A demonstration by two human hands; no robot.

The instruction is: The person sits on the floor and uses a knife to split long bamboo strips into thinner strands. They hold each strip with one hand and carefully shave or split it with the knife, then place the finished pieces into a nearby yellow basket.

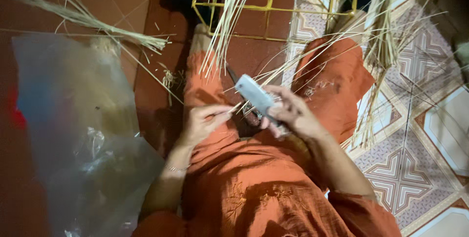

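Observation:
I sit on the floor in orange clothes. My right hand point(293, 112) grips a knife with a broad pale blade point(254, 94) that points up and to the left. My left hand point(207, 119) pinches a thin straw strip point(233, 109) right next to the blade, over my lap. A sheaf of long pale straw strips point(229, 17) fans upward from between my hands. More strips point(342, 36) spread to the right over my right knee.
A yellow metal wire frame point(266, 7) stands on the red tile floor ahead. A crumpled clear plastic bag point(83, 134) lies at left. Dried grass bundles lie at upper left point(83, 19) and on the patterned tiles at right point(378, 56).

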